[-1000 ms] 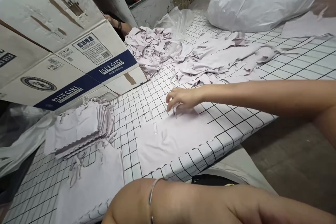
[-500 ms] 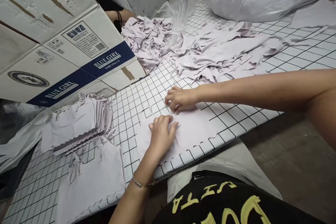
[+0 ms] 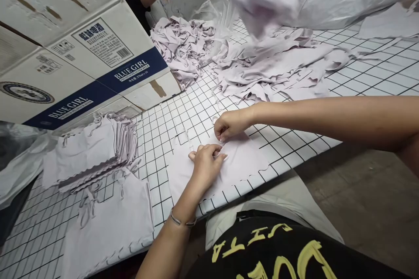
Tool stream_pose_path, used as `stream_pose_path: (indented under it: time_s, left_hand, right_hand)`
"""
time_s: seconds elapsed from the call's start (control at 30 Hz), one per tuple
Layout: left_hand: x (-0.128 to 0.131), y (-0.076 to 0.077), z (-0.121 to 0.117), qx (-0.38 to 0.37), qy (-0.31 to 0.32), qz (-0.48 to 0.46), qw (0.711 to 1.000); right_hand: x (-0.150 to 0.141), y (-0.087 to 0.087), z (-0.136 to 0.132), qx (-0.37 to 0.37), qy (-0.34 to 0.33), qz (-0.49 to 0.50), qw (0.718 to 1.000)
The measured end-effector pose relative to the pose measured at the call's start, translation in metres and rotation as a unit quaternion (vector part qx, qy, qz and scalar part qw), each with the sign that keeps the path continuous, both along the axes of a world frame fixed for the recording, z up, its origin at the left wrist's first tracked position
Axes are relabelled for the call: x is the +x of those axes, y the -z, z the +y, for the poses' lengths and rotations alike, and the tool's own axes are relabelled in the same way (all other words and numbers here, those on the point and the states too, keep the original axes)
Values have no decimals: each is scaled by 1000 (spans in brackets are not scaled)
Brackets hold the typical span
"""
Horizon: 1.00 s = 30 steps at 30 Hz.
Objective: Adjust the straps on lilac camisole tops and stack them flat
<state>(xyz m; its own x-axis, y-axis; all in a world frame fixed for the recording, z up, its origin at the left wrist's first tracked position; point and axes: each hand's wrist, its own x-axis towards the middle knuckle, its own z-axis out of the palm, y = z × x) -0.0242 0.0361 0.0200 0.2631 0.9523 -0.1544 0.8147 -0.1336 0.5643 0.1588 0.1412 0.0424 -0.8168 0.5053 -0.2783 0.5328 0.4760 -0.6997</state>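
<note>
Down at the table's [image 3: 294, 146] near edge, the pale garment [image 3: 244, 163] lies flat, and the right hand [image 3: 221, 137] is pinched narrow on its upper edge! Just beside it, the left hand [image 3: 220, 151] curls over the cloth, its grip impossible to tell, while a garment stack [image 3: 94, 146] sits leftward by the printed carton [image 3: 108, 65].

Cool, soft light on the gridded table [image 3: 185, 111], gloom over the floor [image 3: 363, 200].
Faint shadow under the right hand [image 3: 234, 123]; the far plastic bag [image 3: 350, 0] shines, a cloth [image 3: 262, 2] there smears with motion, and the carton [image 3: 78, 65] stretches leftward.
</note>
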Motion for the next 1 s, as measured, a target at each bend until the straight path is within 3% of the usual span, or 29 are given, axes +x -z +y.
stream_pose_path:
  time_s: [0.2, 0.47, 1.0]
  left_hand:
    - [2, 1, 0, 30, -25, -48, 998]
    - [-1, 7, -1, 56, -20, -118, 991]
    - [4, 7, -3, 129, -9, -68, 989]
  right_hand:
    - [2, 1, -7, -28, -6, 42, 999]
    - [5, -8, -15, -6, 6, 26, 1000]
    - [6, -16, -32, 92, -40, -2, 995]
